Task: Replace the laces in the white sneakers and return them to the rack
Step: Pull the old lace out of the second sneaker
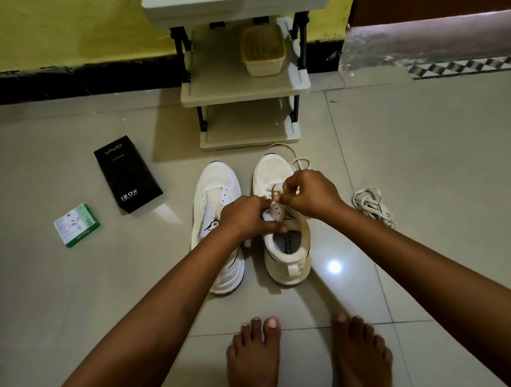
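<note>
Both hands met over the right sneaker (283,221) on the tiled floor: the right hand (311,194) pinched a lace (273,192) at the eyelets, the left hand (246,216) gripped the tongue, hiding part of the lacing. Beside it stood the laceless left sneaker (216,201); a loose lace bundle (371,205) lay right, the rack (244,83) ahead, its top cut off.

— What is the floor (425,159) made of, and what sits on it?

— Pale glossy tiles. At centre stand two white sneakers (217,225), side by side, toes toward a small rack (246,89) at the upper middle. A black box (127,174) lies left of centre, with a green and white carton (76,224) farther lower left.

— And on the right?

— A bundle of loose laces (373,205), just beside the right shoe. Two bare feet (306,357) rest at the bottom.

— Anything on the rack?

— A beige basket (263,50) on its middle shelf.
</note>
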Motion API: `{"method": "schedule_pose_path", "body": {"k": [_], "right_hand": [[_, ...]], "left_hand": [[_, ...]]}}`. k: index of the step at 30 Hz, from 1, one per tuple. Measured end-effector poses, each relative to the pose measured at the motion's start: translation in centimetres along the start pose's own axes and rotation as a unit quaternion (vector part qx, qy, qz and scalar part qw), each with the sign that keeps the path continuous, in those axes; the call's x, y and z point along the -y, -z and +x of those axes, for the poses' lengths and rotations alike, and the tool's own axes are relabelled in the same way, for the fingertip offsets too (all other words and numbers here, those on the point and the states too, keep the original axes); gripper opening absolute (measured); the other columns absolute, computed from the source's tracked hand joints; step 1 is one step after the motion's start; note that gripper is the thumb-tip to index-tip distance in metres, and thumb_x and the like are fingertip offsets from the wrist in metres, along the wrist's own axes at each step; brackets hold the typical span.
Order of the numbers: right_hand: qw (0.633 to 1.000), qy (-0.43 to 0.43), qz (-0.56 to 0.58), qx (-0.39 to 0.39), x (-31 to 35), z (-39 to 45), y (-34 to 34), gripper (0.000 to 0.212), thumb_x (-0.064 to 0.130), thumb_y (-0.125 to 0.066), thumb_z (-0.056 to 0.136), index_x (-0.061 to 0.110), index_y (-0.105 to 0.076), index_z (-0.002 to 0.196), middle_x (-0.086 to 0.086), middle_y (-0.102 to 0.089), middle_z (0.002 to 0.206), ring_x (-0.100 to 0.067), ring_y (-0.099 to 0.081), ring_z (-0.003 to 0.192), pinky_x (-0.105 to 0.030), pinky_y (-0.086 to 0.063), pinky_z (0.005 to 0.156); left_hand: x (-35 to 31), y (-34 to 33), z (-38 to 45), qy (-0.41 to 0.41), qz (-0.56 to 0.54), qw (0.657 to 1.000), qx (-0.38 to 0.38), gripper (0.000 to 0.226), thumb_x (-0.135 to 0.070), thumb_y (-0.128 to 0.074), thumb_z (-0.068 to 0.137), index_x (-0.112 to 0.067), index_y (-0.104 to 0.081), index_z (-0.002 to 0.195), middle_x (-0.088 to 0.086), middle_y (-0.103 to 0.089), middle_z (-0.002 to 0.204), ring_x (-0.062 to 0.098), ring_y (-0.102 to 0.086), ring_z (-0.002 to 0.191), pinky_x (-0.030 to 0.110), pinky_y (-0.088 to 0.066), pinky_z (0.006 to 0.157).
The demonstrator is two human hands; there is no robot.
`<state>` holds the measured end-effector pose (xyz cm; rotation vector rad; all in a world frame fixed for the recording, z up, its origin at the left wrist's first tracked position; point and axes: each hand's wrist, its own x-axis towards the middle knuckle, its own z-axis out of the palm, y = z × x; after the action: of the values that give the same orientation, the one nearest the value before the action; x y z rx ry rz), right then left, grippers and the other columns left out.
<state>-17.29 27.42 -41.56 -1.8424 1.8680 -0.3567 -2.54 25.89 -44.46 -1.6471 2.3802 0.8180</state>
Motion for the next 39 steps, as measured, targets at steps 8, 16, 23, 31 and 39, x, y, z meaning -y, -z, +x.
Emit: {"method": "schedule_pose_path", "body": {"k": [8, 16, 23, 31, 39], "right_hand": [[0.937, 0.116, -0.327, -0.052, 0.7, -0.2, -0.3, 0.019, 0.031, -0.076, 0.065, 0.016, -0.074, 0.076, -0.007, -0.064, 0.082, -0.025, -0.059, 0.082, -0.031, -0.043, 0.07], [0.965, 0.086, -0.238, 0.065, 0.3, 0.0, 0.1, 0.033, 0.033, -0.05, 0.09, 0.022, -0.064, 0.118, -0.006, -0.054, 0.121, -0.026, -0.043, 0.115, -0.035, -0.034, 0.09], [0.996, 0.04, -0.081, -0.002, 0.8, 0.3, 0.0, 0.02, 0.025, -0.058, 0.087, 0.012, -0.071, 0.095, -0.004, -0.062, 0.099, -0.022, -0.054, 0.098, -0.032, -0.041, 0.084], [0.991, -0.018, 0.107, 0.082, 0.9, 1.3, 2.3, 0.03, 0.02, -0.066, 0.086, 0.012, -0.064, 0.115, -0.007, -0.06, 0.115, -0.016, -0.054, 0.096, -0.029, -0.044, 0.084], [0.98, 0.027, -0.194, 0.024, -0.3, 0.1, -0.7, 0.033, 0.031, -0.052, 0.09, 0.019, -0.064, 0.118, -0.01, -0.053, 0.123, -0.028, -0.047, 0.113, -0.034, -0.039, 0.088]], "left_hand": [[-0.3, 0.1, -0.2, 0.01, -0.004, 1.0, 0.007, 0.045, -0.06, -0.069, 0.072, -0.021, -0.059, 0.093, -0.002, -0.054, 0.078, 0.023, -0.059, 0.092, 0.028, -0.038, 0.065], [-0.2, -0.1, -0.2, 0.009, -0.022, 1.0, 0.0, 0.038, -0.058, -0.071, 0.071, -0.025, -0.054, 0.082, -0.006, -0.051, 0.072, 0.022, -0.058, 0.087, 0.026, -0.035, 0.064], [-0.1, -0.2, -0.2, 0.014, -0.014, 1.0, 0.002, 0.05, -0.061, -0.068, 0.071, -0.02, -0.057, 0.096, -0.001, -0.055, 0.077, 0.024, -0.059, 0.09, 0.028, -0.038, 0.064], [0.1, -0.4, -0.1, 0.001, -0.017, 1.0, -0.014, 0.076, -0.062, -0.066, 0.073, -0.028, -0.045, 0.137, 0.004, -0.063, 0.115, 0.025, -0.055, 0.111, 0.027, -0.038, 0.071], [0.0, -0.5, -0.2, 0.0, -0.019, 1.0, -0.019, 0.067, -0.061, -0.067, 0.073, -0.024, -0.054, 0.128, 0.003, -0.065, 0.11, 0.024, -0.056, 0.109, 0.03, -0.042, 0.075]]}}
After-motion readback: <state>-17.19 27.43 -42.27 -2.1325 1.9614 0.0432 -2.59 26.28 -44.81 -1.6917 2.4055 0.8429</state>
